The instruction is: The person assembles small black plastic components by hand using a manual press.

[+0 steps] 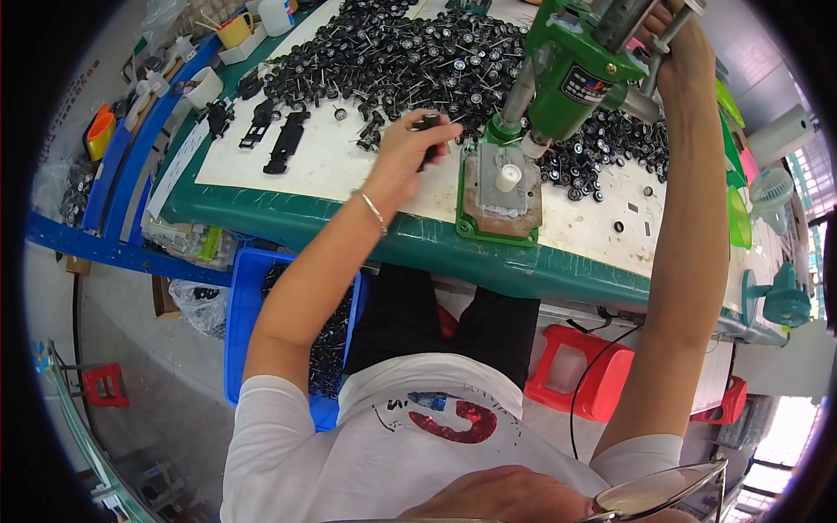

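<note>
A small rectangular label (583, 86), dark with white and red, sits on the green press (575, 74) body.

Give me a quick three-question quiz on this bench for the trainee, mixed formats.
1. True or false: the right hand grips the lever of the green press.
2. What does the left hand hold?
A. a yellow cup
B. a small black part
C. a red stool
3. Fill in: the white peg stands on the press base, under the press ____.

Key:
1. True.
2. B; it is pinched in the fingertips, left of the press.
3. Head; the peg is upright on the base plate, apart from the pile of black wheels behind it.
</note>
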